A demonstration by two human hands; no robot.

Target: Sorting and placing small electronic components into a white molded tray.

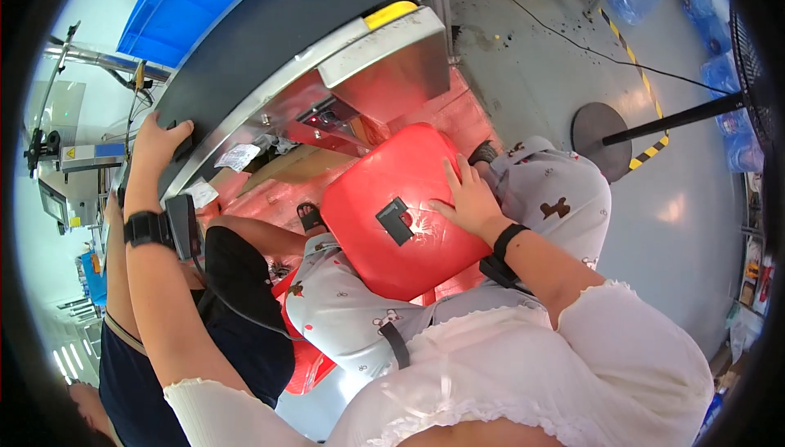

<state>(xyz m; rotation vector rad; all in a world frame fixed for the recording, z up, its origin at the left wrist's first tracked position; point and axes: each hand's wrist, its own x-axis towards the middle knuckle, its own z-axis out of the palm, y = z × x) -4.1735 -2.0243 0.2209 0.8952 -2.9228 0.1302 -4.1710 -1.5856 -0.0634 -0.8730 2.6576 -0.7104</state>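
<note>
Sitting close under the conveyor, you have your right hand (473, 198) laid flat on a red plastic pouch (401, 210) that rests across your lap, near the middle of the scene. The fingers are spread wide and press on the pouch's right edge; nothing is pinched, so this grip is open and merely steadying. A small dark label (396, 220) sits on the pouch face, just left of your palm.

Your left hand (155, 143) reaches far and to the left, fingers curled over the edge of the dark conveyor belt (270, 30); it clasps that edge and holds no loose item. A black wrist strap (147, 226) rings that forearm. A metal housing with a yellow tab (384, 54) overhangs the pouch on its far side, and more red pouches (270, 197) lie beneath it.

To handle the pouch well, keep the palm flat so the film does not crease, and judge its slippery, soft surface as likely to slide off your patterned trousers (556, 193). Support it from below before lifting.

A second person in a dark top (237, 283) sits just left of you; keep your elbow apart from them. The grey floor (531, 79) at far right carries a black cable.
</note>
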